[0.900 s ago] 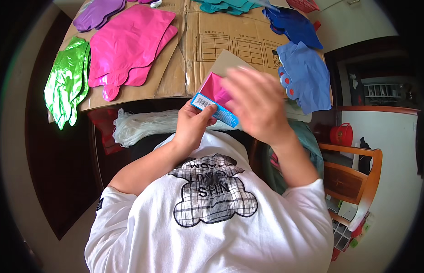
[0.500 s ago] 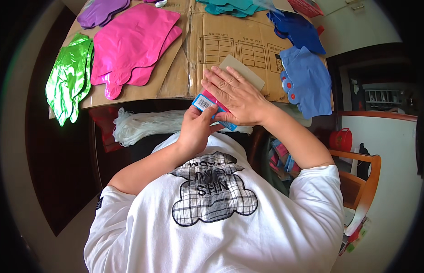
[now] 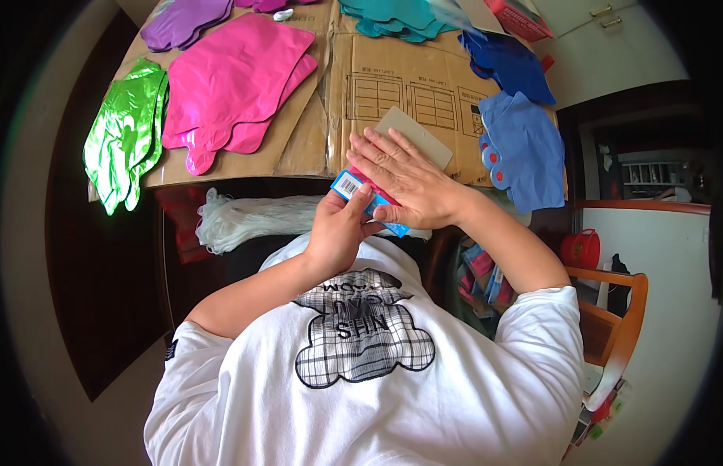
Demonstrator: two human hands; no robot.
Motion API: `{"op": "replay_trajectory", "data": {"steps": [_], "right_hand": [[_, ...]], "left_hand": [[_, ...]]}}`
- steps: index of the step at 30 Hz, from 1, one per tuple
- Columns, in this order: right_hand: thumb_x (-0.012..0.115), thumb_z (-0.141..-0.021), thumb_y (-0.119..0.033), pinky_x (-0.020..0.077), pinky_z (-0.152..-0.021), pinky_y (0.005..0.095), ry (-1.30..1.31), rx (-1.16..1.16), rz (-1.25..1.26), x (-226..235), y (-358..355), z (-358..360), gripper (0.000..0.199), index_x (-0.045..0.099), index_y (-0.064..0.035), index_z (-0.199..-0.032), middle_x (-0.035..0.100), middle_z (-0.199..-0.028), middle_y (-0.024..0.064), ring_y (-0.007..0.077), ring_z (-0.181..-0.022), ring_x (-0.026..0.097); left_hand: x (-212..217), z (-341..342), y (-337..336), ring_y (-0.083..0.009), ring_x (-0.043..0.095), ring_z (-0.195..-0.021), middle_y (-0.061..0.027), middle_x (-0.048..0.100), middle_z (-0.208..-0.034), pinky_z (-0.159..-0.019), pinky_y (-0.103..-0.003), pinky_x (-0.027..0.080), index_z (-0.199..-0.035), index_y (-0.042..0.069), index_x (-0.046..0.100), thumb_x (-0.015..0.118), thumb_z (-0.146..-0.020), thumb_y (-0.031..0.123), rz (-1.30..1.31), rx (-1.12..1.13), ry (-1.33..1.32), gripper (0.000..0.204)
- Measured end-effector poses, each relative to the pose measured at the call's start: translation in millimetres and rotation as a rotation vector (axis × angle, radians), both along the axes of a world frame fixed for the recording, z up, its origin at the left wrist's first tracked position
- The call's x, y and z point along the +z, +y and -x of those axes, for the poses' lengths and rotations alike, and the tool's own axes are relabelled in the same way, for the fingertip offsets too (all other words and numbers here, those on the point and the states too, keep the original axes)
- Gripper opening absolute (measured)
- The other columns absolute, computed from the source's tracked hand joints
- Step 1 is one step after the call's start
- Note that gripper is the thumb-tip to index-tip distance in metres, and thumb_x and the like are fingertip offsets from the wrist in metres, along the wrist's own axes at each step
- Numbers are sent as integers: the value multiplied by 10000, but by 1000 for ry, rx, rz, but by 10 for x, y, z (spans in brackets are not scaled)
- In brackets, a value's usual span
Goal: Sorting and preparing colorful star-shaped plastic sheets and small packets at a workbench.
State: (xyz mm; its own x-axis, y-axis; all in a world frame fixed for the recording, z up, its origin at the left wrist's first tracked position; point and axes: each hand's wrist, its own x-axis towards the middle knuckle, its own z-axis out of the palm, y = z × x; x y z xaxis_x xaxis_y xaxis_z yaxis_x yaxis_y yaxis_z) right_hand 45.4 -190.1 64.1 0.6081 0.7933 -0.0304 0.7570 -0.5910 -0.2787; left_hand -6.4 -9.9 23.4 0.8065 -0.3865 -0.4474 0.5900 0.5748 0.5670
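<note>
The left hand [image 3: 338, 233] is gripping a small pink and blue packet [image 3: 361, 196] at the bench's near edge; the right hand [image 3: 408, 182] is lying flat, fingers spread, over it. Flattened cardboard [image 3: 392, 85] is carrying pink foil balloons [image 3: 229, 85] left, blue ones [image 3: 524, 147] right.

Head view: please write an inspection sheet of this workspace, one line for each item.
Surface: flattened cardboard sheets cover the table top.
Job's things: a flat pink and blue packet held at the table's near edge; a beige card lies just beyond it.
Clutter: flat foil shapes in green, pink, purple, teal, dark blue and light blue; a bundle of white strings below the table edge.
Grippers: left hand grips the packet from below; right hand lies flat on top of it.
Cables: nothing seen.
Surroundings: wooden chair, red bucket, white wall.
</note>
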Motion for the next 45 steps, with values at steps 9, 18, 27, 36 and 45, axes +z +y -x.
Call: {"op": "replay_trajectory", "data": {"steps": [9, 18, 27, 36, 45], "right_hand": [[572, -861, -546, 34, -1187, 511, -43, 6, 50, 15, 31, 31, 899, 172, -99, -1530, 95, -1600, 144, 321, -1481, 69], [585, -842, -557, 70, -1179, 530, -60, 24, -4, 10, 33, 13, 908, 212, -72, -1513, 136, -1587, 166, 336, -1468, 121], [600, -861, -451, 89, -1175, 530, -198, -69, 64, 259, 203, 114, 818, 270, -54, -1495, 235, -1564, 143, 289, -1461, 177], [624, -839, -283, 102, -1180, 515, -114, -33, 67, -52, 114, 102, 838, 193, -59, -1522, 153, -1593, 122, 272, -1475, 142], [633, -875, -240, 81, -1190, 492, 240, -14, -244, 222, 137, -32, 755, 256, -43, -1500, 316, -1518, 171, 322, -1427, 269]], "left_hand": [[-83, -14, -13, -168, 655, -943, -59, 631, -1102, -764, -306, 575, -1214, 53, 533, 536, -994, 173, 39, 10, -45, 250], [-37, -33, 23, -198, 647, -1006, -82, 625, -1161, -818, -322, 569, -1250, 28, 522, 536, -975, 84, 66, -38, -107, 281], [2, -57, 2, -187, 672, -929, -73, 643, -1098, -789, -330, 577, -1218, 51, 525, 550, -967, 80, -41, 34, -102, 254], [-37, -83, 81, -169, 670, -896, -66, 650, -1044, -799, -310, 571, -1174, 46, 543, 548, -933, 16, 46, -28, -37, 243], [6, -69, 48, -169, 666, -920, -51, 652, -1067, -804, -334, 568, -1192, 56, 538, 557, -944, 40, 24, -8, -33, 250]]}}
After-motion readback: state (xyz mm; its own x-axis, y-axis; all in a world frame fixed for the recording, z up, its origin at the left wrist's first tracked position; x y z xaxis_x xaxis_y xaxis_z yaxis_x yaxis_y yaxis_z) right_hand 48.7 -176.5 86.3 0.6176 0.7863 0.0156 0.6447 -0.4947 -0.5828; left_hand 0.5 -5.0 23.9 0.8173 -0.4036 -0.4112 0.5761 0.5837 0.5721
